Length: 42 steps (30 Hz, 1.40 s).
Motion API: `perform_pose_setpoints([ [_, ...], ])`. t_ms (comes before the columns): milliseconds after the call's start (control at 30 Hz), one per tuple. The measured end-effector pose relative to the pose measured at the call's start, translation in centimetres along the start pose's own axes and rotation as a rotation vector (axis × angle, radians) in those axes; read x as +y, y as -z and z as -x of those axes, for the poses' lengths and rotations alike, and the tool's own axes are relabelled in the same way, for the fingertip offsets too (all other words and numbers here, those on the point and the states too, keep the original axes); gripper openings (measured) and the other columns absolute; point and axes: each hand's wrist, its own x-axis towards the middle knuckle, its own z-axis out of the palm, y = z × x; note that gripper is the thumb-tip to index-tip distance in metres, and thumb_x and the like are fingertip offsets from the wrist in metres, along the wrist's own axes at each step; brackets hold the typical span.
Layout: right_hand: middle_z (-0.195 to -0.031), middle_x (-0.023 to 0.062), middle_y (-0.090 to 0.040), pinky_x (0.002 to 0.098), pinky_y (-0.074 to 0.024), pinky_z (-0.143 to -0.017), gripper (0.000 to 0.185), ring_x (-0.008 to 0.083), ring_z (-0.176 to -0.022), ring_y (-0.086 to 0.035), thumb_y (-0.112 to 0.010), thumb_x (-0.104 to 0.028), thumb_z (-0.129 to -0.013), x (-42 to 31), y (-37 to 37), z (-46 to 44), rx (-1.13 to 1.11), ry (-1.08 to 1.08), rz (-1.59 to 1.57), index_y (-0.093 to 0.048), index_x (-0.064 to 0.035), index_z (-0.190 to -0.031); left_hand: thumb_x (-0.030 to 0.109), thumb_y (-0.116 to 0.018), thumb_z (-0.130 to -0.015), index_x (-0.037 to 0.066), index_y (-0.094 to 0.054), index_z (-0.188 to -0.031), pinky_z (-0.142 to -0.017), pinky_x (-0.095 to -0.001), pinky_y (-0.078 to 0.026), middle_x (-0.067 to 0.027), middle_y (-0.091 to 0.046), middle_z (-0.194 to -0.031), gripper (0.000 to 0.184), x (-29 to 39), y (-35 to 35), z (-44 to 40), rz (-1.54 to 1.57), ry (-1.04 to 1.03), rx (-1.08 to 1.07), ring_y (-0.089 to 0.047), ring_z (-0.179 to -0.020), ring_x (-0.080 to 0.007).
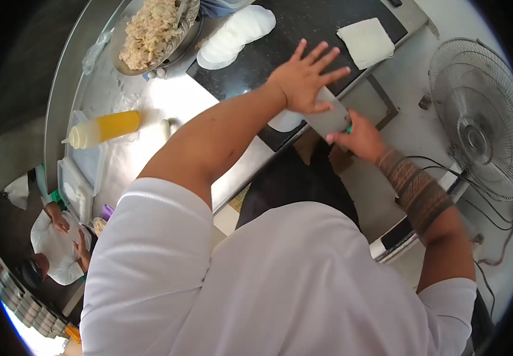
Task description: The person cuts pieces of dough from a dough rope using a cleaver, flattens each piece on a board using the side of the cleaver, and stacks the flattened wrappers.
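White shirt (304, 285) of the wearer fills btm ctr of the frame, w/ dark trousers (298, 187) just above it. Work surface = shiny steel counter (155, 98), upper L to ctr, w/ a black board (313, 18) lying on it at top ctr. On the board: an overlapping row of white discs (236, 38) toward its L end, plus a folded white cloth (366, 43) near its R edge. Upper L corner has a metal bowl (116, 56) heaped w/ a chunky pale mix (149, 35); below that, L side, a squeeze bottle (105, 129) of yellow liquid lies on its side, near some clear plastic containers (78, 190). Rest of room: wire-cage fan (476, 118) far R, cables (476, 181) below/beside it, another person (57, 252) in white at lower L. Hands are R of ctr, at the board's near edge. L hand (300, 80): fingers fanned wide & straight, released, gripping nothing; palm side is over a flat greyish blade (329, 115), thumb lying across it, can't tell how hard it presses. R hand (360, 136): fingers curled round the blade's lower R end by a green bit (349, 129), thumb along its edge; some fingertips hidden. One pale disc (285, 122) shows just L of the blade, on the board, partly under the L wrist.
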Motion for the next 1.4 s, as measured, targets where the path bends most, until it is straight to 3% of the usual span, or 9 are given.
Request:
perform_pose_setpoints([
  [100, -0.116, 0.022, -0.075, 0.0444, -0.0559, -0.095, 0.065, 0.0354, -0.108, -0.073, -0.093, -0.036, -0.082, 1.0, 1.7, -3.9, 0.044, 0.21, -0.049, -0.065, 0.0022, -0.126, 0.075, -0.058, -0.092, 0.033, -0.033, -0.169, -0.128, -0.0678, -0.016, -0.0174, -0.027, -0.176, 0.091, -2.7, 0.1, -0.9, -0.105, 0.054, 0.056, -0.024, -0.162, -0.0432],
  [200, -0.119, 0.022, -0.075, 0.0438, -0.0566, -0.095, 0.065, 0.0355, -0.11, -0.073, -0.092, -0.036, -0.082, -3.6, 2.9, -3.9, 0.044, 0.03, 0.232, -0.065, 0.0021, -0.127, 0.074, -0.057, -0.094, 0.031, -0.035, -0.169, -0.129, -0.0662, -0.016, -0.0182, -0.027, -0.176, 0.089, -5.1, 0.4, -1.1, -0.126, 0.015, 0.135, -0.024, -0.162, -0.0425],
  [400, -0.124, 0.0244, -0.073, 0.0456, -0.053, -0.104, 0.075, 0.0392, -0.12, -0.07, -0.091, -0.04, -0.082, 0.5, -6.4, 1.8, -0.029, 0.068, -0.08, -0.062, 0.0012, -0.138, 0.07, -0.063, -0.091, 0.03, -0.034, -0.169, -0.129, -0.068, -0.016, -0.0181, -0.023, -0.177, 0.093, 0.1, 1.0, 5.2, 0.106, -0.081, -0.06, -0.021, -0.163, -0.0428],
  [567, -0.121, 0.0238, -0.074, 0.0441, -0.0538, -0.102, 0.074, 0.0374, -0.119, -0.071, -0.092, -0.041, -0.082, 1.0, -1.7, 0.4, -0.025, -0.058, -0.115, -0.063, 0.0012, -0.135, 0.069, -0.063, -0.091, 0.033, -0.033, -0.169, -0.128, -0.0683, -0.017, -0.0168, -0.025, -0.177, 0.091, -0.6, 0.4, -0.8, -0.026, -0.067, -0.067, -0.024, -0.162, -0.0415],
  [667, -0.118, 0.0236, -0.074, 0.0445, -0.0552, -0.098, 0.069, 0.0356, -0.112, -0.073, -0.092, -0.041, -0.082, 3.1, 1.1, -4.2, 0.074, 0.187, -0.071, -0.065, 0.0018, -0.128, 0.072, -0.06, -0.092, 0.034, -0.034, -0.169, -0.128, -0.0683, -0.018, -0.0166, -0.028, -0.176, 0.089, -3.5, -0.4, -2.7, -0.086, 0.015, 0.059, -0.025, -0.162, -0.0412],
  [767, -0.109, 0.0175, -0.075, 0.0409, -0.0562, -0.091, 0.069, 0.0302, -0.1, -0.072, -0.091, -0.038, -0.085, -1.2, 3.9, -5.5, 0.055, 0.059, 0.269, -0.063, 0.0041, -0.132, 0.073, -0.058, -0.094, 0.032, -0.035, -0.168, -0.128, -0.0682, -0.017, -0.0171, -0.029, -0.175, 0.088, -5.2, 0.2, -2.9, -0.112, 0.014, 0.138, -0.025, -0.162, -0.042],
  [900, -0.118, 0.0249, -0.074, 0.0446, -0.0561, -0.098, 0.07, 0.0415, -0.112, -0.072, -0.09, -0.045, -0.083, -1.0, -1.7, -2.0, 0.065, 0.155, -0.148, -0.065, 0.0033, -0.126, 0.067, -0.062, -0.094, 0.026, -0.037, -0.167, -0.129, -0.066, -0.015, -0.0199, -0.027, -0.176, 0.087, -4.4, 3.3, 0.4, -0.035, -0.111, 0.071, -0.023, -0.162, -0.0432],
  [1067, -0.122, 0.0258, -0.074, 0.0464, -0.0547, -0.102, 0.073, 0.0407, -0.119, -0.071, -0.091, -0.041, -0.083, 0.5, -7.6, 2.7, -0.049, -0.044, -0.254, -0.063, 0.0036, -0.133, 0.061, -0.064, -0.092, 0.029, -0.041, -0.166, -0.13, -0.064, -0.016, -0.0176, -0.026, -0.176, 0.084, 1.0, 1.3, 4.7, 0.136, -0.104, -0.143, -0.023, -0.163, -0.0405],
  [1400, -0.109, 0.026, -0.073, 0.0492, -0.0553, -0.093, 0.058, 0.0444, -0.106, -0.071, -0.086, -0.041, -0.09, -0.7, 4.4, -5.4, 0.066, 0.107, 0.253, -0.062, 0.004, -0.118, 0.047, -0.062, -0.1, 0.025, -0.053, -0.157, -0.125, -0.0599, -0.029, -0.0192, -0.044, -0.166, 0.061, -4.4, 0.7, -3.4, -0.124, 0.154, 0.298, -0.041, -0.153, -0.0419],
])
